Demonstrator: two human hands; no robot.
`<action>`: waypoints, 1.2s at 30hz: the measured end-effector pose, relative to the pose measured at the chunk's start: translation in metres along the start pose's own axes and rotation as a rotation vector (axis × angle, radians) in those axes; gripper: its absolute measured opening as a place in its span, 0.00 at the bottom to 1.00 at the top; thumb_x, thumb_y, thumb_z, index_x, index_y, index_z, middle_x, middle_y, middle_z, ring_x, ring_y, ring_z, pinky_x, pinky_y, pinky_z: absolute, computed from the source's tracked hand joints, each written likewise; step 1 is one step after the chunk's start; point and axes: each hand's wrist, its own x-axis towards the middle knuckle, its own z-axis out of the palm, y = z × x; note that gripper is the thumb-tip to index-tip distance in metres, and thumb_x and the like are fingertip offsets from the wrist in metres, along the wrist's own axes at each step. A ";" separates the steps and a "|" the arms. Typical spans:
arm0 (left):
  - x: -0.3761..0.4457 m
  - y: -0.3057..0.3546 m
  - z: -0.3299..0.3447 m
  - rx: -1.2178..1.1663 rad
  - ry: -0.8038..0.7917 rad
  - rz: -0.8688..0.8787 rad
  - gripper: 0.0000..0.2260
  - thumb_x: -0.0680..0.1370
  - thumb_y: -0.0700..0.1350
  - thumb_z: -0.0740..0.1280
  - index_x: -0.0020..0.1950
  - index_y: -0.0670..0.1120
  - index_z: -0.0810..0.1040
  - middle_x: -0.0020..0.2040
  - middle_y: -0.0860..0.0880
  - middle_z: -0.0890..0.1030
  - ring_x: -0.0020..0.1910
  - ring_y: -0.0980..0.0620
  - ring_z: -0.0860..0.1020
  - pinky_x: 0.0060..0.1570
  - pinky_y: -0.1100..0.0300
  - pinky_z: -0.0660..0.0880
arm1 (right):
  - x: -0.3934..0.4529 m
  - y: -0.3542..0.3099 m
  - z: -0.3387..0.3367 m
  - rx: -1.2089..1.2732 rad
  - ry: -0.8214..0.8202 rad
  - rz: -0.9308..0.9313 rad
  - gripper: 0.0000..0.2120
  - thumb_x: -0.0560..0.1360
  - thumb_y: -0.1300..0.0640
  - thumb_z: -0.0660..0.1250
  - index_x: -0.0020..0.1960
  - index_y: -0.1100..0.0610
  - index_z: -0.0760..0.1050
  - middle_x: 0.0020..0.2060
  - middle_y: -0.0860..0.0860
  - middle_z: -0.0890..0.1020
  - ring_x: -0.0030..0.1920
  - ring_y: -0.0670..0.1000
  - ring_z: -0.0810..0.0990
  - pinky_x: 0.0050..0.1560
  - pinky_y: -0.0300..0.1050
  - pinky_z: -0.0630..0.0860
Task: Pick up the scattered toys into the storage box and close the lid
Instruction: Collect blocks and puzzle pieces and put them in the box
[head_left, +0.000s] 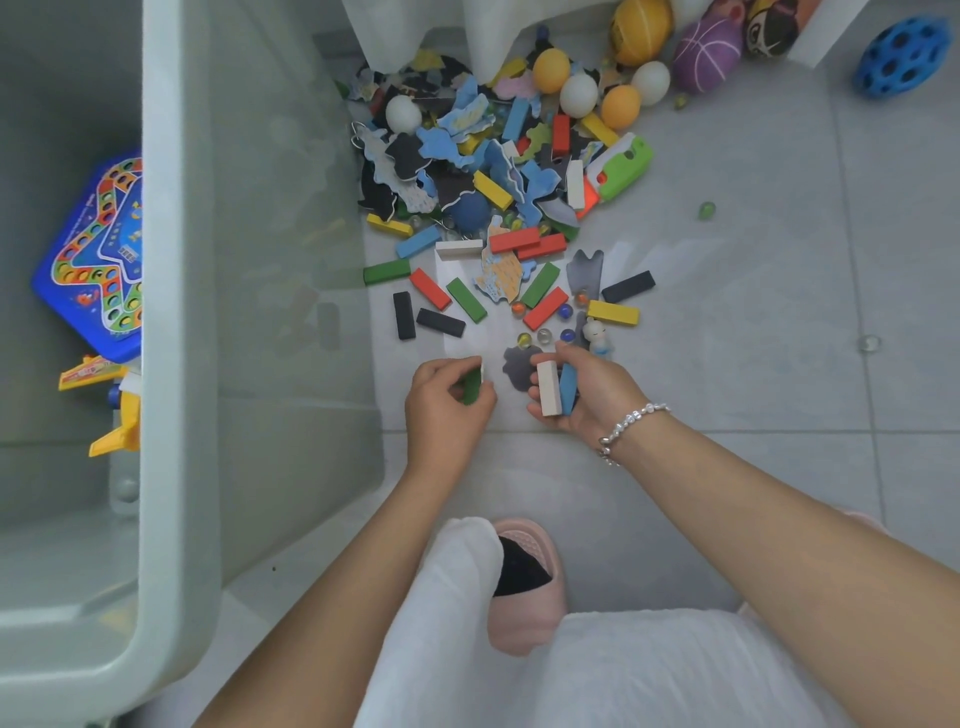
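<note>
While crouched over the tiled floor, both grips engaged. Left hand: fingers curled round a green block, held just above the floor. Right hand: palm turned inward, gripping a white block and a blue block side by side, upright against the fingers; beaded bracelet on that wrist.

Directly ahead of both grips — loose marbles, a dark flat puzzle piece between the two hands, and a small white figurine just beyond the right fingertips. Farther ahead: scattered coloured blocks, among them a black block, a red block and a yellow block, then a dense heap of blue puzzle pieces, a green toy gun, and white and orange balls.

Left of the left grip — storage box, pale grey, lid off, wall standing near the hand. Inside it: a blue game board and a yellow toy plane.

Far right of the right grip: a blue holed ball.
</note>
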 end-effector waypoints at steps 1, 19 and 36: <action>0.000 0.000 0.000 0.000 0.017 0.004 0.13 0.73 0.38 0.69 0.58 0.43 0.80 0.54 0.47 0.77 0.45 0.53 0.77 0.52 0.66 0.73 | 0.000 0.000 0.000 0.001 -0.001 0.002 0.14 0.80 0.52 0.58 0.43 0.59 0.75 0.37 0.55 0.75 0.37 0.50 0.75 0.39 0.46 0.77; 0.014 0.003 0.011 0.085 -0.030 -0.171 0.11 0.71 0.42 0.73 0.52 0.44 0.79 0.48 0.48 0.80 0.46 0.51 0.77 0.47 0.61 0.74 | -0.003 -0.001 0.001 0.049 -0.005 0.014 0.14 0.80 0.53 0.56 0.43 0.60 0.74 0.35 0.54 0.74 0.34 0.50 0.74 0.40 0.45 0.75; 0.011 0.055 0.010 -0.304 -0.142 -0.226 0.07 0.72 0.47 0.73 0.46 0.45 0.83 0.39 0.49 0.83 0.35 0.59 0.79 0.40 0.66 0.75 | -0.003 -0.009 -0.019 0.199 -0.113 0.064 0.14 0.77 0.48 0.60 0.44 0.57 0.76 0.36 0.52 0.76 0.34 0.49 0.76 0.30 0.36 0.75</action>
